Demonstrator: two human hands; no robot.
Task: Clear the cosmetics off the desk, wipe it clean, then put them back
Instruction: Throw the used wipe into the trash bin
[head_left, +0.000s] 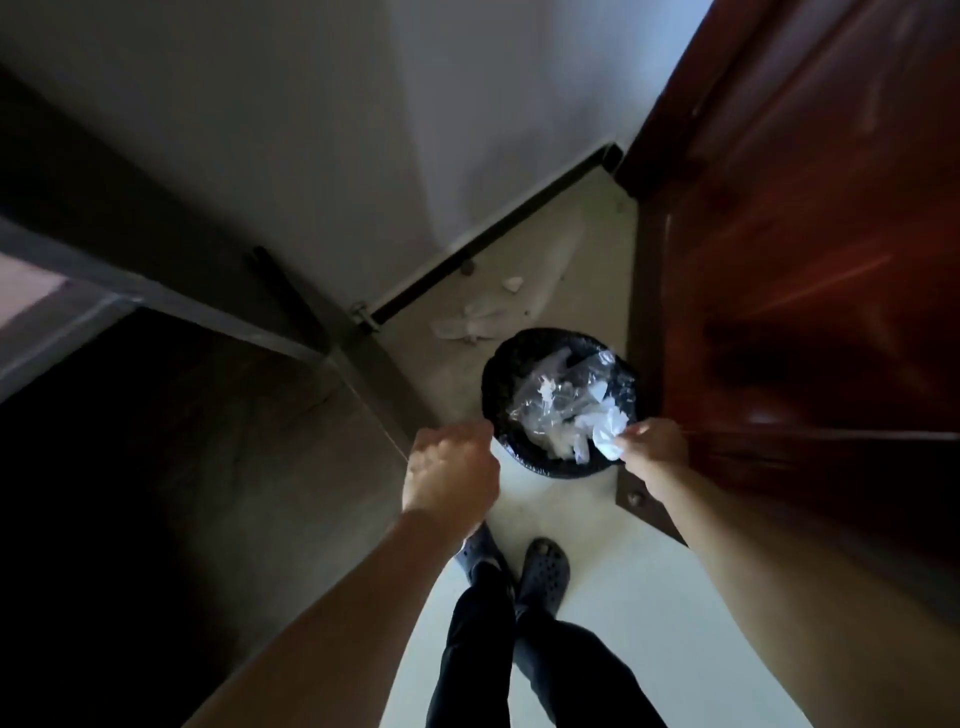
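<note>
White tissue (609, 434) partly behind right hand (657, 450), above bin (497, 375)

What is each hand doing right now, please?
Left hand: closed, fingers curled, nothing seen in it.
Right hand: pinching a tissue over the bin.

The scene is dim, with deep shadow at lower left. Pale light falls on the floor (623, 597) and wall (467, 104). Wide-angle bending stretches the edges; the door (831, 260) shows streaky motion blur.
</note>
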